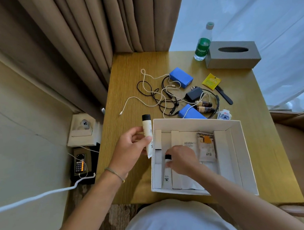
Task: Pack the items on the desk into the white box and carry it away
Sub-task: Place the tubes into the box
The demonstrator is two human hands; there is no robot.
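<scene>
The white box [242,154] sits open at the desk's near edge. My left hand [130,146] grips a cream tube with a black cap [147,128], upright just outside the box's left wall. Inside the box, my right hand [181,160] rests on a second black-capped tube [168,169] lying near the left side. Flat white cartons and a patterned sachet [206,146] lie in the box too. Behind it on the desk are two blue packs [181,76] [190,113], tangled cables [156,94], a black adapter [193,94] and small brown bottles [205,107].
A yellow sachet [211,81], a black comb [224,95], a white plug-in device [224,115], a green water bottle [203,45] and a grey tissue box [232,54] lie farther back. Curtains hang behind. A phone [80,163] charges on the left; a chair [303,156] stands right.
</scene>
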